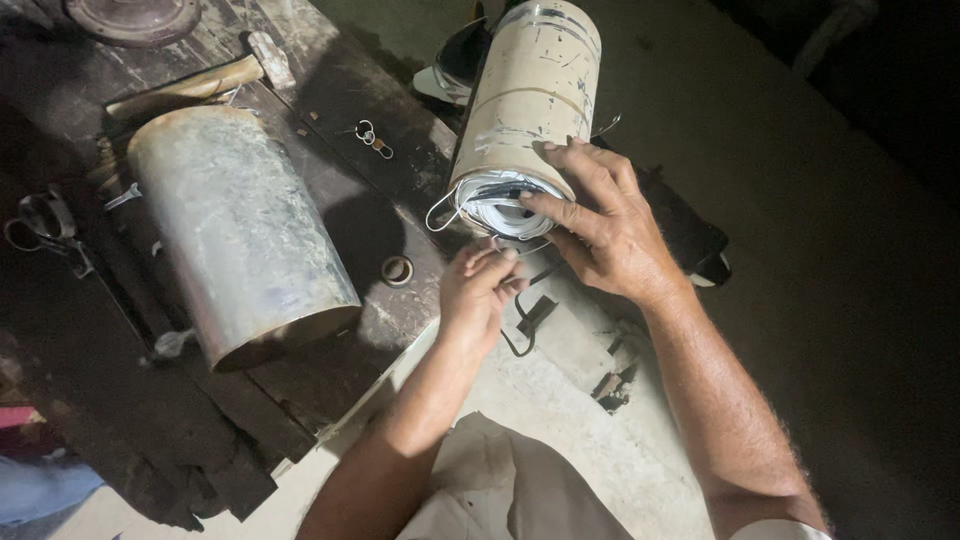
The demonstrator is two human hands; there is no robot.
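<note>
- Cream metal cylinder [530, 95]: lies tilted, its near open end towards the viewer and its far end towards the top of the view, above the pale floor [600, 430] just beside the edge of the surface [120, 400].
- White rolled sheets [497, 208]: packed inside the near open end of the cream cylinder, their coiled edges showing at the mouth.
- Right hand [600, 225]: spread over the near rim of the cream cylinder, fingers extended; the thumb and forefinger press on the rolled sheets at the mouth. The hand is open and flat, steadying, not closed around anything.
- Left hand [480, 290]: just below the cylinder mouth, fingertips pinched together on a thin wire [440, 212] that loops out beside the rolled sheets.
- Grey metal cylinder [240, 230]: lies on its side on the dark, worn surface, well apart from both hands, open end towards the viewer.
- Small ring [397, 270]: rests on the surface between the grey cylinder and the left hand.
- Wooden-handled hammer [195, 85]: lies on the surface beyond the grey cylinder.
- Shears [45, 225]: lie at the left edge of the surface.
</note>
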